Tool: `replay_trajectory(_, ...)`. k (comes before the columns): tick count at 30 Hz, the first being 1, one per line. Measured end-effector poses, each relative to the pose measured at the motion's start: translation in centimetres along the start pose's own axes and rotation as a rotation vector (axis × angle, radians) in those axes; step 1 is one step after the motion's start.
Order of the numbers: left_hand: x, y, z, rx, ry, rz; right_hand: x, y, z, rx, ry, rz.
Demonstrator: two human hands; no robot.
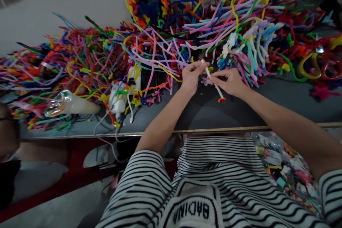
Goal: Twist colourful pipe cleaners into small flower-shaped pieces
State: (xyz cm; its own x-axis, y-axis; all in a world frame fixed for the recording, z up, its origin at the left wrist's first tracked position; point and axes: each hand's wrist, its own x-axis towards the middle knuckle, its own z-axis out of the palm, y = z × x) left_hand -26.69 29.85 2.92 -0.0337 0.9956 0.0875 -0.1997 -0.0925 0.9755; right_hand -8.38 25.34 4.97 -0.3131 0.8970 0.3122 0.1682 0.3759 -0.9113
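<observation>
1. Along the dark grey table (192, 117), a tangled heap of multicoloured fuzzy stems (91, 55) spreads; working in front should avoid snags.
2. Left hand (191, 76) pinches the upper end of a slim white rod (219, 91), right hand (230, 81) its middle; light pressure suits.
3. A small curled orange piece (222, 99) shows at its lower end, best left uncrushed.

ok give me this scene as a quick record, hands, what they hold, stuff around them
left hand: left hand, fingers at the upper end of a white stick
right hand: right hand, fingers partway down the same stick
stick: slanted, orange bit at its lower end
surface: grey table
behind hands: heaped colourful pipe cleaners
far right: scissors, yellow and red loops
</observation>
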Motion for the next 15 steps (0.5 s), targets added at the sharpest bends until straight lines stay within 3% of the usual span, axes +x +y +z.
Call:
replay_trajectory(9,0.3,0.2,-0.1,-0.046,0.016,0.013,0.0,-0.3,0.2,0.055,0.007,0.028)
replay_trajectory(15,-0.7,1.3,0.5,0.081,-0.162,0.037,0.1,-0.2,0.1,0.122,0.031,0.053)
